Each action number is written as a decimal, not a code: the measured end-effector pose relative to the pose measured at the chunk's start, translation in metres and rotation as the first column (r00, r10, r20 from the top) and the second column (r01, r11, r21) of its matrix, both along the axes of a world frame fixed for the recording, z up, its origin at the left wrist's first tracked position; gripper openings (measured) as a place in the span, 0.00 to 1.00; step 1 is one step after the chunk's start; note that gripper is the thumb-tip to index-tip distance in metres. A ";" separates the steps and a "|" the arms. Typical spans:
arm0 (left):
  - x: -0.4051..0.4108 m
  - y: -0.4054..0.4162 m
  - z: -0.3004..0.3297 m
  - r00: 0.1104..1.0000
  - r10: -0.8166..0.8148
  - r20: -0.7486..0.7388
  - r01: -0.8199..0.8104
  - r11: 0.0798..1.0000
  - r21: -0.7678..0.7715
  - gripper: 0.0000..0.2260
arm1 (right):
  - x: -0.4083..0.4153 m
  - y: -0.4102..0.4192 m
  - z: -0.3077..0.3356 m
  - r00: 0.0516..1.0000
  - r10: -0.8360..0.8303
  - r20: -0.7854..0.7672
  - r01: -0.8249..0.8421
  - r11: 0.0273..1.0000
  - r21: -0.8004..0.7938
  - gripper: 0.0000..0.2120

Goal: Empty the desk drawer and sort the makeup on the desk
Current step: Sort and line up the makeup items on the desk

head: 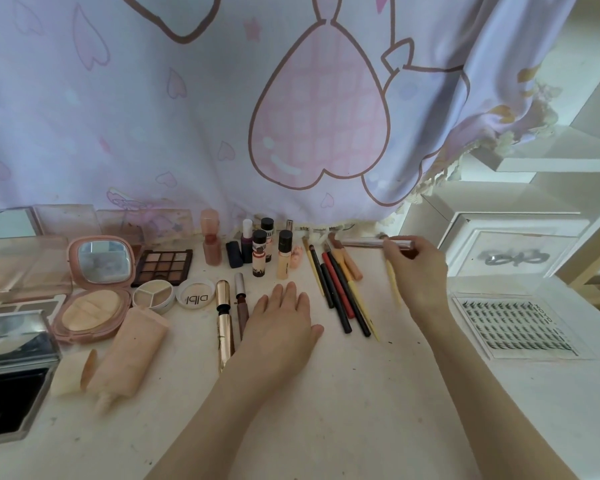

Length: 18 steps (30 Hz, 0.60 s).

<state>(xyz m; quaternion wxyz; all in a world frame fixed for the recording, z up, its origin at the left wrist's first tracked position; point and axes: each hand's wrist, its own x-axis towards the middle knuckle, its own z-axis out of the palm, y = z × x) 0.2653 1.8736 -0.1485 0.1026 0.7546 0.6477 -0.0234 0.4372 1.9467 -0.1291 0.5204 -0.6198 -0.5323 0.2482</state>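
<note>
The pale desk [326, 393] runs under my arms, with a lilac printed cloth [187, 116] hanging behind it. At far left sit clear cases and my pink mirror compact [94, 289], open; at right lies a lash tray [516, 323]. The small bottles [267, 251] stand in a cluster at the back, and the pencils [340, 292] lie side by side just right of them. My left hand [281, 323] rests flat on the desk, fingers straight. My right hand [414, 268] pinches a silver tube [374, 242] and a thin yellow stick [394, 285] above the desk, beside the pencils.
</note>
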 end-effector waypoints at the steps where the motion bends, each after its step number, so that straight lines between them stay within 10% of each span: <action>1: 0.000 0.001 0.001 0.998 0.004 0.057 -0.007 0.998 0.056 0.24 | 0.001 -0.007 0.000 0.975 0.048 -0.216 -0.049 0.999 0.000 0.03; 5: 0.003 0.002 0.009 0.881 0.006 0.474 -0.162 0.944 0.289 0.26 | 0.000 -0.021 -0.002 0.703 0.236 -0.671 -0.304 0.952 0.016 0.04; 12: 0.005 0.005 0.012 0.775 -0.171 0.609 -0.136 0.895 0.425 0.05 | -0.015 -0.033 -0.008 0.588 0.299 -0.752 -0.447 0.894 0.006 0.14; 18: 0.005 0.009 0.014 0.641 -0.063 0.765 -0.355 0.859 0.369 0.08 | -0.025 -0.040 -0.010 0.573 0.397 -0.717 -0.476 0.873 0.103 0.13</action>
